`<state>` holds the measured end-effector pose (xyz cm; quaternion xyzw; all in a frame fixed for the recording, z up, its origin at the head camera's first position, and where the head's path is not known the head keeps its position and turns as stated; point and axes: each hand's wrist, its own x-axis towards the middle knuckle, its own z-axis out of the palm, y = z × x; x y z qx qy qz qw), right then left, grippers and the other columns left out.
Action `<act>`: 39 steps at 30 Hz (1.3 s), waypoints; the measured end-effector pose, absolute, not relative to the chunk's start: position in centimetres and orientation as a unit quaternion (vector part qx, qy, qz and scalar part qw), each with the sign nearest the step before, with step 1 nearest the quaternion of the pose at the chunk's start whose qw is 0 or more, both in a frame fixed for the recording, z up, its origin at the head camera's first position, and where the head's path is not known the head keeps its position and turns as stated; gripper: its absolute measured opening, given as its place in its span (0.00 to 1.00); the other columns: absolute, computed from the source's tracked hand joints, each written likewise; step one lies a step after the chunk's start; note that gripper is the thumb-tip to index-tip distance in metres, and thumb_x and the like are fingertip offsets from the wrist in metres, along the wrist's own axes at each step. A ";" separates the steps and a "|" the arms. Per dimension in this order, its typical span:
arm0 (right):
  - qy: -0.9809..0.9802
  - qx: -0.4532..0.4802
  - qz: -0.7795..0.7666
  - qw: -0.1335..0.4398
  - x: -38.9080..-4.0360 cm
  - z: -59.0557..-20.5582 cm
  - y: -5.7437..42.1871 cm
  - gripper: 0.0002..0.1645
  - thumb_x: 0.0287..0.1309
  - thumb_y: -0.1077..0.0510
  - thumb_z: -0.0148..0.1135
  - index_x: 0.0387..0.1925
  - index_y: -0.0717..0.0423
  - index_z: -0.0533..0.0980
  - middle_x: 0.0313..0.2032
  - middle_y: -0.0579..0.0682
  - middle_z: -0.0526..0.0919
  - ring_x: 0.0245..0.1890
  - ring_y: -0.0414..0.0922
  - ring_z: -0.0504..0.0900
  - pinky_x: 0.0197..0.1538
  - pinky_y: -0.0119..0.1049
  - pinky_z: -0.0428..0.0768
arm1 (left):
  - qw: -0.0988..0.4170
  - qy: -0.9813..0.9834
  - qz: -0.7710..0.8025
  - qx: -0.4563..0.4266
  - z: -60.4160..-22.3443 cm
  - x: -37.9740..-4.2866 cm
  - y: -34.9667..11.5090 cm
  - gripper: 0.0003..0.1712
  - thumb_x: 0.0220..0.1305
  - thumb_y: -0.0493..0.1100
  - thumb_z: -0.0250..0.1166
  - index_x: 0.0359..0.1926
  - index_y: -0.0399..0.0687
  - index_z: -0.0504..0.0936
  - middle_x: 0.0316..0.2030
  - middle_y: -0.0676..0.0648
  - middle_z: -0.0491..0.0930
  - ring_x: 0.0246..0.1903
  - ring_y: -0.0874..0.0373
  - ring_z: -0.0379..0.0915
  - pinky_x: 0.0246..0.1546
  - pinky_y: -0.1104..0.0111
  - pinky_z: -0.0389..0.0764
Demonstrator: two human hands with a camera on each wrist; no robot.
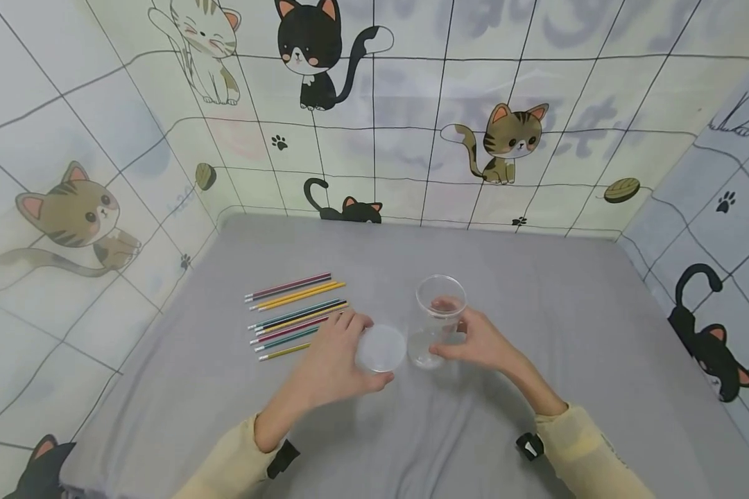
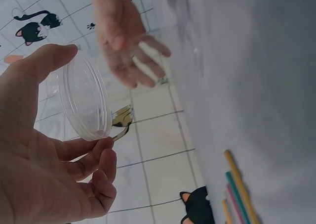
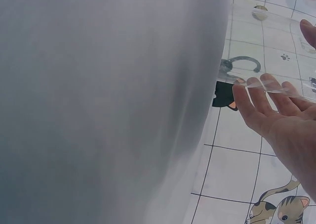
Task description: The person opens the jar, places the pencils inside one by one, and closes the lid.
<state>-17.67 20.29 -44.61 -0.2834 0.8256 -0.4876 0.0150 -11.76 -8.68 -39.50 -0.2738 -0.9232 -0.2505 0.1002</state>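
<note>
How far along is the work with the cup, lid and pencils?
Done: the lid is off the cup. In hand: the left hand holds the lid, the right hand grips the cup. Possibly left: loading the pencils, which lie on the grey cloth, none in the cup.

Left forearm (image 1: 279, 420) from near left, left hand (image 1: 337, 360) gripping between thumb (image 2: 52, 60) and fingers (image 2: 91, 159), right forearm (image 1: 539, 389) from near right, right hand (image 1: 482, 341) curved in a grip

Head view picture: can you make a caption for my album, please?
Left hand holding a clear lid, right hand holding a clear cup, with colorful pencils on gray cloth.
</note>
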 end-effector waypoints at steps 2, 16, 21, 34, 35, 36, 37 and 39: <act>0.824 -0.284 -0.489 0.016 -17.7 -44.5 20.3 0.44 0.45 0.64 0.79 0.63 0.68 0.69 0.59 0.60 0.77 0.53 0.62 0.78 0.51 0.55 0.79 | 0.099 -0.921 -0.250 -0.282 -40.3 -11.5 -8.4 0.42 0.41 0.62 0.79 0.50 0.40 0.75 0.43 0.48 0.75 0.44 0.52 0.70 0.44 0.60 0.76; 0.830 -0.279 -0.483 0.027 -17.7 -44.8 20.4 0.45 0.47 0.62 0.79 0.65 0.67 0.68 0.60 0.59 0.77 0.55 0.60 0.78 0.52 0.58 0.78 | 0.044 -0.938 -0.216 -0.266 -44.0 -9.2 -7.1 0.43 0.41 0.62 0.80 0.52 0.43 0.75 0.44 0.49 0.74 0.40 0.52 0.69 0.41 0.61 0.74; 0.828 -0.279 -0.485 0.028 -17.7 -44.6 20.4 0.45 0.47 0.62 0.79 0.65 0.68 0.68 0.60 0.60 0.76 0.54 0.61 0.78 0.52 0.58 0.78 | 0.035 -0.940 -0.214 -0.265 -44.7 -9.1 -7.1 0.43 0.41 0.61 0.81 0.53 0.41 0.74 0.44 0.48 0.73 0.39 0.52 0.68 0.41 0.60 0.74; 0.829 -0.275 -0.487 0.032 -17.7 -44.2 20.4 0.44 0.48 0.61 0.79 0.65 0.66 0.68 0.59 0.60 0.76 0.53 0.60 0.78 0.53 0.56 0.78 | 0.017 -0.947 -0.186 -0.261 -45.4 -9.1 -7.0 0.43 0.40 0.61 0.82 0.51 0.43 0.74 0.44 0.48 0.72 0.40 0.51 0.67 0.40 0.59 0.73; 0.829 -0.276 -0.486 0.032 -17.7 -44.2 20.4 0.44 0.48 0.61 0.79 0.65 0.66 0.68 0.59 0.59 0.76 0.53 0.60 0.78 0.53 0.55 0.78 | 0.011 -0.948 -0.184 -0.259 -45.5 -9.1 -7.0 0.43 0.40 0.61 0.82 0.51 0.43 0.74 0.44 0.48 0.72 0.41 0.51 0.67 0.40 0.59 0.73; 0.829 -0.276 -0.486 0.031 -17.7 -44.3 20.4 0.44 0.48 0.61 0.79 0.65 0.66 0.68 0.59 0.59 0.76 0.53 0.60 0.78 0.53 0.55 0.78 | 0.004 -0.949 -0.181 -0.258 -45.5 -9.1 -7.0 0.43 0.40 0.62 0.82 0.51 0.43 0.74 0.44 0.48 0.73 0.42 0.51 0.67 0.41 0.59 0.73; 0.829 -0.277 -0.485 0.031 -17.7 -44.3 20.5 0.44 0.48 0.61 0.79 0.65 0.66 0.68 0.59 0.60 0.76 0.53 0.60 0.78 0.53 0.55 0.78 | -0.005 -0.950 -0.178 -0.256 -45.5 -9.1 -7.0 0.43 0.40 0.62 0.81 0.51 0.43 0.74 0.45 0.48 0.73 0.42 0.51 0.67 0.41 0.58 0.73; 0.830 -0.278 -0.483 0.030 -17.7 -44.4 20.5 0.44 0.48 0.61 0.79 0.65 0.66 0.68 0.59 0.60 0.77 0.53 0.59 0.78 0.53 0.55 0.78 | -0.019 -0.951 -0.172 -0.255 -45.5 -9.0 -7.0 0.44 0.40 0.62 0.81 0.51 0.42 0.74 0.45 0.47 0.73 0.43 0.51 0.67 0.42 0.58 0.73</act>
